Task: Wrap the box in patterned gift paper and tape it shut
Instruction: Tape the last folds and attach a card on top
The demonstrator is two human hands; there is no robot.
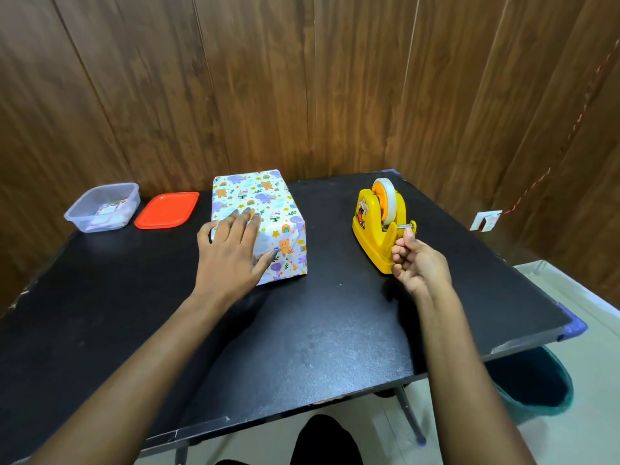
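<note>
A box covered in white gift paper with animals and rainbows stands on the black table, left of centre. My left hand lies flat on its near top corner, fingers spread, pressing the paper down. To the right stands a yellow tape dispenser with a roll of clear tape. My right hand is at the dispenser's front cutter, thumb and forefinger pinched on the end of the tape.
A clear plastic tub with paper scraps and its red lid sit at the table's back left. Wood panelling rises behind the table. A dark teal bin stands on the floor under the table's right edge.
</note>
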